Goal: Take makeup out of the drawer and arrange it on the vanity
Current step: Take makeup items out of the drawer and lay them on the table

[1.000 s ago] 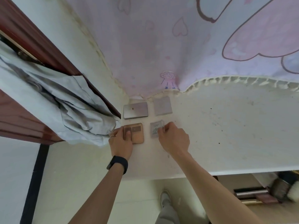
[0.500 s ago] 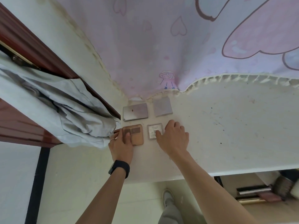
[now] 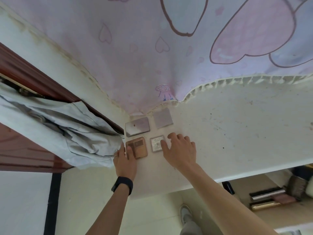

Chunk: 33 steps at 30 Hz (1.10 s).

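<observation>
Because the open drawer (image 3: 279,216) lay nearest, low on the person's right with dark and gold cases (image 3: 266,194) inside, the right hand (image 3: 179,154) was judged the closer one for the next fetch. Both hands rested on the vanity (image 3: 237,133) and gripped nothing. The left hand (image 3: 126,161) had straight fingers on the brown palette (image 3: 138,146). The right thumb lay on the small clear compact (image 3: 156,142) just beside it, the other fingers spread on the top. Beyond these, a silver case (image 3: 138,126) and a grey square compact (image 3: 163,118) sat side by side near the pink cloth (image 3: 144,56).
</observation>
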Available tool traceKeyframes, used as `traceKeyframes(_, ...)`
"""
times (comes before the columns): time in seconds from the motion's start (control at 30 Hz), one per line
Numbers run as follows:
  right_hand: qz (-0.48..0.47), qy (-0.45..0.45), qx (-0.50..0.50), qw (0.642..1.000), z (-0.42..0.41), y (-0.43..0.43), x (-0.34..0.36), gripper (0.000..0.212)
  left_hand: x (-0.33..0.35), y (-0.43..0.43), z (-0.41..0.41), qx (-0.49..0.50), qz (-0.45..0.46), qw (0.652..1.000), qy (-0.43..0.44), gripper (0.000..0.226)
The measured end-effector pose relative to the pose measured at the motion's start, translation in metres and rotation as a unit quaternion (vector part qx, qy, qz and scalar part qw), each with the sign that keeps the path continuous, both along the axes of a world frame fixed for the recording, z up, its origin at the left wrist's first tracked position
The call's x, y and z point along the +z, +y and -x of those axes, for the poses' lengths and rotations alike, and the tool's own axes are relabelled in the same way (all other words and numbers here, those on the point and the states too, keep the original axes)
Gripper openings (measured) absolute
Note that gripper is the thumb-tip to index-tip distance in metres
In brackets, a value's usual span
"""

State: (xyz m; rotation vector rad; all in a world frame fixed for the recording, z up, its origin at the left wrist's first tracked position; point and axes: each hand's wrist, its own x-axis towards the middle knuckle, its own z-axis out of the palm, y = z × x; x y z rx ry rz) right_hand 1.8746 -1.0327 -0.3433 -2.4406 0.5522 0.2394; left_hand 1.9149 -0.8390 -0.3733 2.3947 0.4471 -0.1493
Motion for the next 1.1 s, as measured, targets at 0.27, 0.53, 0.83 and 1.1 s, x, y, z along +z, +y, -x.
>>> traceKeyframes(0.27,-0.041,-0.154,-0.078,0.984,0.141,-0.064,-0.02,0.023,0.017,-0.089,0.084,-0.27,-0.046,0.945,-0.18,0.043)
traceKeyframes(0.53,0.119,-0.018,-0.157,0.98,0.307,-0.169,-0.074,0.029,-0.017,-0.215,0.214,-0.588,0.038,0.795,-0.144,0.032)
traceKeyframes(0.83,0.144,-0.001,-0.149,0.978,0.363,-0.216,-0.106,0.028,-0.062,-0.318,0.241,-0.553,-0.043,0.818,0.151,0.042)
traceKeyframes(1.1,0.135,-0.066,-0.164,0.975,0.368,-0.216,-0.111,0.022,-0.08,-0.365,0.244,-0.612,-0.126,0.771,0.122,0.032)
